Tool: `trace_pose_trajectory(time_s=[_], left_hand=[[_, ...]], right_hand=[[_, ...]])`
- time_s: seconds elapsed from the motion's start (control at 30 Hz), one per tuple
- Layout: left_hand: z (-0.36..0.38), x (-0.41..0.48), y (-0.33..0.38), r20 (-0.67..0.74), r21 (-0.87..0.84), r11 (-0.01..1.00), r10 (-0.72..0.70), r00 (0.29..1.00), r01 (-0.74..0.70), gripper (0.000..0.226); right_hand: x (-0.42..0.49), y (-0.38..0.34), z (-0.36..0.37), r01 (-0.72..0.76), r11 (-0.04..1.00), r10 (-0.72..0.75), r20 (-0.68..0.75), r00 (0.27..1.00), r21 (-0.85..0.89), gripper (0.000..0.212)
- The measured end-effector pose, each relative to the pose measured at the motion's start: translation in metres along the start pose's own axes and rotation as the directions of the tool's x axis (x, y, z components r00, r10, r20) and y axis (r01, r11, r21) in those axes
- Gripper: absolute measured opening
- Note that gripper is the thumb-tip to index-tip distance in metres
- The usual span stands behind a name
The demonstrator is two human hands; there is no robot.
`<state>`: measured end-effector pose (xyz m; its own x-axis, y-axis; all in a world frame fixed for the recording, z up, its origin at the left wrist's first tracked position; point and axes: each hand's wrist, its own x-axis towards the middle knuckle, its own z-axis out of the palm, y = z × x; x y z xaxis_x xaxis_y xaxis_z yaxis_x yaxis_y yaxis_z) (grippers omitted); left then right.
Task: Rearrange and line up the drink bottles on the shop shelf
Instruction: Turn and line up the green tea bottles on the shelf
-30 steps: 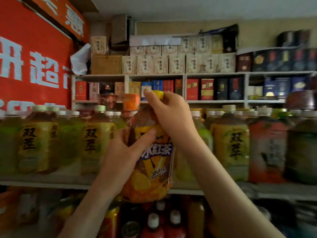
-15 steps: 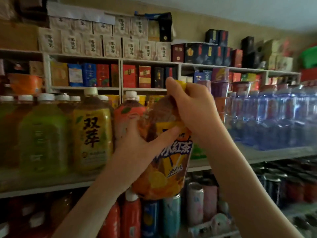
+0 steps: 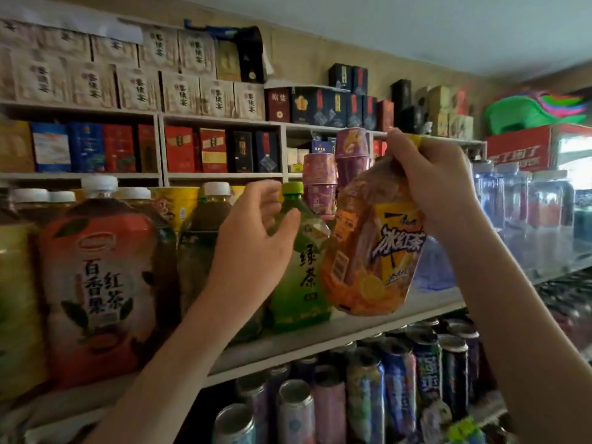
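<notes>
Now my open left hand point(image 3: 253, 238) quits the orange bottle point(image 3: 368, 251), gripped in my right hand point(image 3: 439, 184), to shift the nine-o'clock green bottle point(image 3: 301, 270).

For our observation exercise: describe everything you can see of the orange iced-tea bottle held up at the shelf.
The orange iced-tea bottle is clear plastic holding amber drink, wrapped in an orange label with a yellow panel, white lettering and a lemon slice. Its yellow cap peeks above the right hand, whose grip wraps the neck. It tilts, top rightward, base low over the shelf edge, beside the green tea bottle; contact with either is unclear. The left hand is off it.
</notes>
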<state>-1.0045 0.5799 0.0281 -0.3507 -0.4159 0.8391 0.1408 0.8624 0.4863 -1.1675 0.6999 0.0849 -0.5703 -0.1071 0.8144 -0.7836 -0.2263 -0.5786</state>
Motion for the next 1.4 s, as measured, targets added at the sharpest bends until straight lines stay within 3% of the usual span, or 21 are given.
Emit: trace_pose_trajectory(time_s=[0.2,0.3,0.47,0.57,0.67,0.77,0.9,1.03,1.27,1.4], left_hand=[[0.043,-0.003,0.005,-0.113,0.154,0.983,0.122,0.986,-0.104,0.033],[0.070,-0.009,0.016,-0.079,0.206,0.969,0.154,0.985,-0.135,0.029],[0.127,-0.006,0.023,0.103,0.201,0.978,-0.071,0.992,0.049,0.035],[0.154,0.002,0.011,0.173,0.166,0.952,-0.286,0.942,0.259,0.043],[0.175,0.011,0.004,0.238,0.119,0.911,-0.413,0.879,0.396,0.062],[0.187,0.021,0.002,0.266,0.073,0.894,-0.445,0.855,0.442,0.083],[0.197,0.028,-0.007,0.329,0.048,0.872,-0.474,0.817,0.487,0.064],[0.197,0.027,-0.024,0.407,0.017,0.855,-0.479,0.778,0.518,0.084],[0.192,0.028,-0.037,0.531,-0.043,0.843,-0.436,0.727,0.537,0.073],[0.186,0.018,-0.029,0.493,0.123,0.884,-0.448,0.746,0.450,0.056]], right_hand=[[0.034,0.043,-0.009,0.050,0.999,-0.049,0.047,0.998,-0.015,0.052],[0.052,0.064,-0.006,0.042,0.999,-0.041,0.135,0.990,-0.005,0.058],[0.063,0.099,-0.005,0.131,0.988,-0.113,0.203,0.973,-0.081,0.044],[0.072,0.112,-0.008,0.123,0.990,-0.102,0.245,0.964,-0.075,0.044],[0.080,0.121,-0.010,0.104,0.994,-0.091,0.320,0.943,-0.025,0.042],[0.084,0.130,-0.010,0.069,0.998,-0.066,0.351,0.934,0.006,0.040],[0.082,0.143,-0.008,0.060,0.998,-0.055,0.384,0.922,-0.002,0.038],[0.075,0.155,0.001,0.033,0.999,-0.036,0.384,0.922,0.015,0.040],[0.073,0.146,0.010,0.069,0.993,-0.025,0.390,0.920,-0.101,0.038],[0.072,0.141,0.005,0.011,0.989,0.050,0.410,0.911,-0.144,0.038]])
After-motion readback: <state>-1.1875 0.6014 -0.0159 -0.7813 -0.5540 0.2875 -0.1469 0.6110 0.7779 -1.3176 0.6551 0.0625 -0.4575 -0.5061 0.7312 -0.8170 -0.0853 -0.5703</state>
